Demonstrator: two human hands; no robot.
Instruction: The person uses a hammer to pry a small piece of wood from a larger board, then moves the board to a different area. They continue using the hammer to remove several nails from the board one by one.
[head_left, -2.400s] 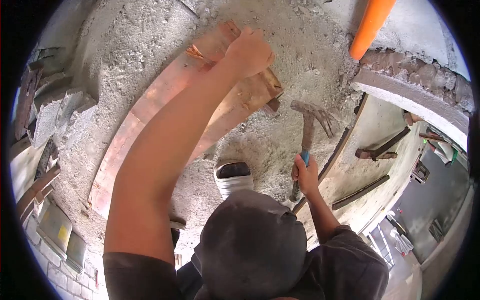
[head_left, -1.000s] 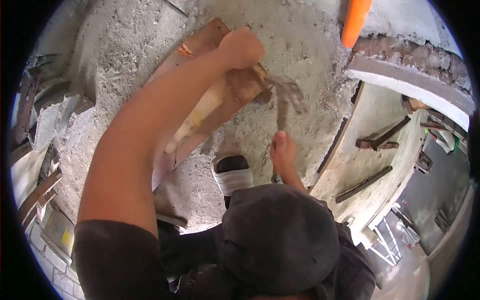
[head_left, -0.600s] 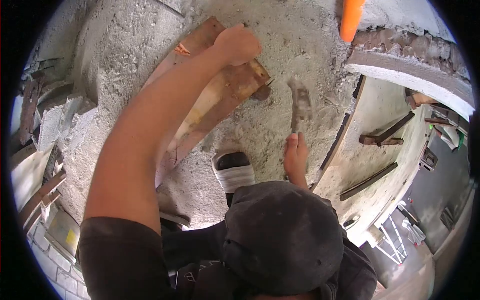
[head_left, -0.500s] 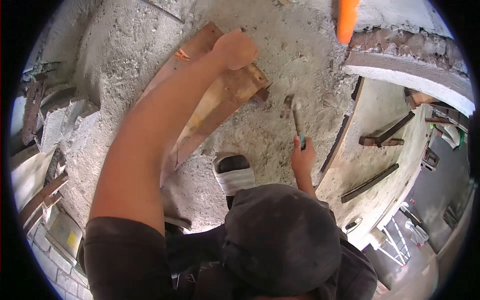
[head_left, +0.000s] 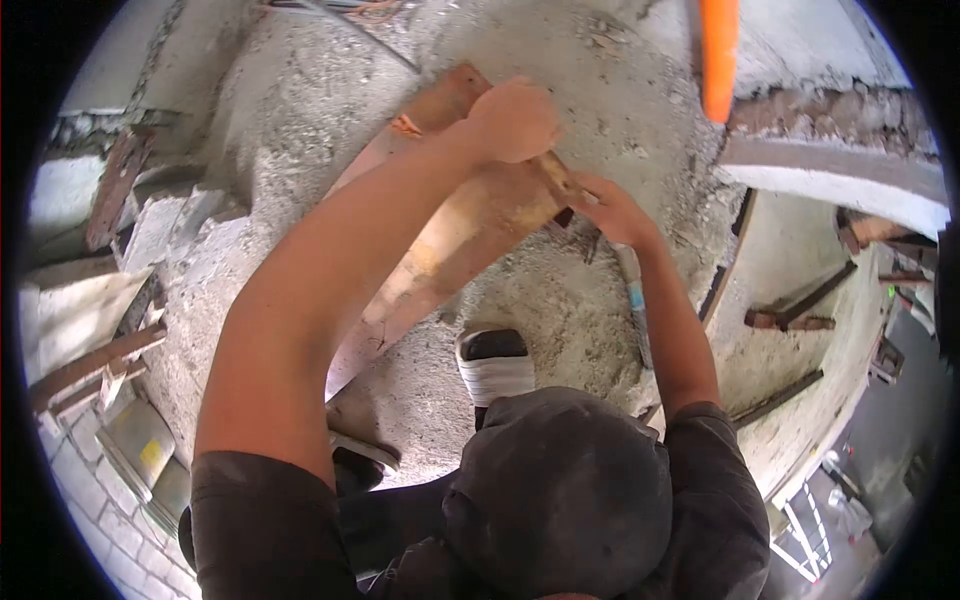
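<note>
A wooden board lies slanted on the rough ground, with a narrow wooden strip across its far end. My left hand is closed over that strip, its fingertips partly hidden. At the strip's right end, my right hand pinches the wood with thumb and fingers. A hammer with a teal-banded handle rests on the ground under my right forearm, its head partly hidden beside the board's corner. Split orange wood shows on the board's left edge.
An orange tube-like object stands out at upper right. A metal rod lies at the top. Broken concrete blocks and timber pieces are at left. A large panel with wooden battens is at right. A sandalled foot is near the board.
My right hand has let go of the hammer, which now lies on the ground, and has moved to the board's end. My left hand stays on the wood. The view has shifted slightly.
</note>
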